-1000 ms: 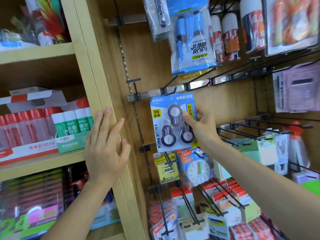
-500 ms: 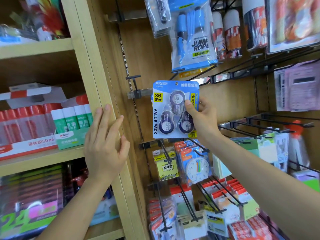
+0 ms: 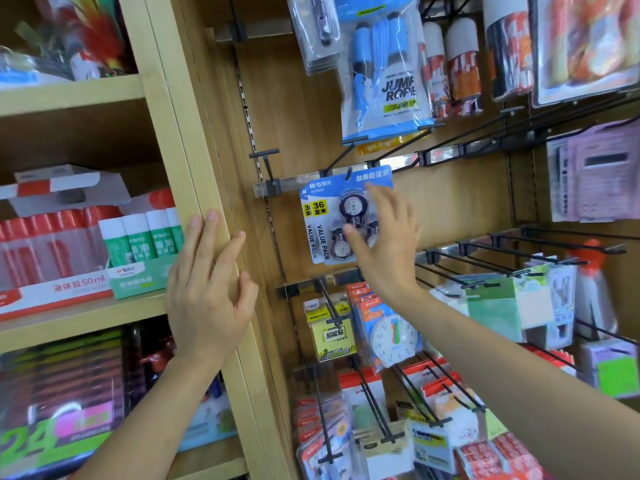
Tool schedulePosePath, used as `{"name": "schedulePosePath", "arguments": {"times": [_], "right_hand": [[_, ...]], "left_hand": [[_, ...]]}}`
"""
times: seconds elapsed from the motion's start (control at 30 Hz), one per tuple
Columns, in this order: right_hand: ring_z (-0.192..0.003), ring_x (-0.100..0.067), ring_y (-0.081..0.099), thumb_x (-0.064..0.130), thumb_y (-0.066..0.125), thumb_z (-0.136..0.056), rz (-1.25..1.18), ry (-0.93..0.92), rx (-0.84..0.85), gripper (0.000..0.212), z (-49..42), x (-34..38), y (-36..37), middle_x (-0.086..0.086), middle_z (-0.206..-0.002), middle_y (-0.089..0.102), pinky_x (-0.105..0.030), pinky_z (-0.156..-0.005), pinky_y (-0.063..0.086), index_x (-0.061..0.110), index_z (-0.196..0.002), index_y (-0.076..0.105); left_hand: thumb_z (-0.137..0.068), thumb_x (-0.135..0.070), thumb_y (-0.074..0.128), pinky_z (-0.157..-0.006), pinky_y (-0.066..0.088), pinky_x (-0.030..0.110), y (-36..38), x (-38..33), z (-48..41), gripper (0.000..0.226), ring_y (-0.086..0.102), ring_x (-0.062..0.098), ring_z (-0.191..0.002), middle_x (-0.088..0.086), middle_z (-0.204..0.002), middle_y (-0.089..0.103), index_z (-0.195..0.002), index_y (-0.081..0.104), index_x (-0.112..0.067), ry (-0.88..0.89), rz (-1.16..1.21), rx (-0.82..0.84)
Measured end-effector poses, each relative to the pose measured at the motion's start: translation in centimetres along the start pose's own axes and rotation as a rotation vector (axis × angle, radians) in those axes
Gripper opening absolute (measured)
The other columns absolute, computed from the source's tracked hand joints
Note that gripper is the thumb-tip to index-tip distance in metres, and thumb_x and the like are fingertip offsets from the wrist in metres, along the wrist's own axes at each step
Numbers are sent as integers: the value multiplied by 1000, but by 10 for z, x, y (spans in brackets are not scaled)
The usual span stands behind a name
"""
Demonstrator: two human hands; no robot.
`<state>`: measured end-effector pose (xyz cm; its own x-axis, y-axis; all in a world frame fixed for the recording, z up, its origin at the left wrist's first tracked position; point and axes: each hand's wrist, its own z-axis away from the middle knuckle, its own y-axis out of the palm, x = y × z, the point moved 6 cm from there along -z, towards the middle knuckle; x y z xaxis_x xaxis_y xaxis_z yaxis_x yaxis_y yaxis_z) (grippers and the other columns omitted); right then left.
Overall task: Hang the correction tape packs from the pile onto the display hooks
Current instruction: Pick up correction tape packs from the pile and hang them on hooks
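Correction tape packs (image 3: 323,216) hung on hook (image 3: 348,174), right hand (image 3: 388,247) open-fingered before them, gripping nothing

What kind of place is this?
Most likely a stationery shop: correction tape packs hang on a display hook, boxed glue sticks fill a shelf, and a jump rope pack hangs above.

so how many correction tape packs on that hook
2. The front pack hangs on the hook by the right hand; the second pack sits just behind, left edge showing. More may be hidden.
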<state>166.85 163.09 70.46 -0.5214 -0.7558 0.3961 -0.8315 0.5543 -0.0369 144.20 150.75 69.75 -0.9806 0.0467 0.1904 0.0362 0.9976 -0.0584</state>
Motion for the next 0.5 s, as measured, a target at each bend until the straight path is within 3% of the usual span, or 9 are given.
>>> {"name": "schedulePosePath", "arguments": {"times": [0.07, 0.17, 0.4, 0.5], "right_hand": [[-148, -29, 17, 50, 59, -89, 169, -131, 164, 65, 6, 9, 21, -2, -161, 21, -51, -113, 23, 32, -148, 37], [-152, -37, 0, 63, 52, -89, 360, -139, 311, 76, 6, 4, 50, -8, -166, -5, -56, -117, 15, 36, -154, 23], [-149, -43, -1, 69, 41, -90, 498, 22, 632, 76, -28, -27, 112, -6, -166, -11, -59, -116, 15, 39, -155, 13], [-149, -44, 0, 68, 45, -90, 522, 27, 739, 78, -37, -37, 127, -4, -164, -20, -59, -116, 14, 40, -155, 12]], "left_hand": [[-90, -16, 57, -114, 38, 46, -1, 1, 0, 44, 28, 27, -151, 11, -158, 39, -133, 63, -9, -1, -4, 0], [-90, -16, 57, -115, 37, 46, -1, 1, 0, 46, 28, 27, -151, 11, -159, 38, -135, 61, -10, -8, -1, 6], [-90, -16, 60, -111, 41, 50, 2, 3, 1, 45, 28, 27, -151, 11, -159, 38, -135, 62, -10, -3, -6, 33], [-90, -16, 61, -115, 37, 48, 1, 4, 1, 45, 27, 27, -152, 10, -159, 37, -135, 61, -10, -6, 0, 47]]}}
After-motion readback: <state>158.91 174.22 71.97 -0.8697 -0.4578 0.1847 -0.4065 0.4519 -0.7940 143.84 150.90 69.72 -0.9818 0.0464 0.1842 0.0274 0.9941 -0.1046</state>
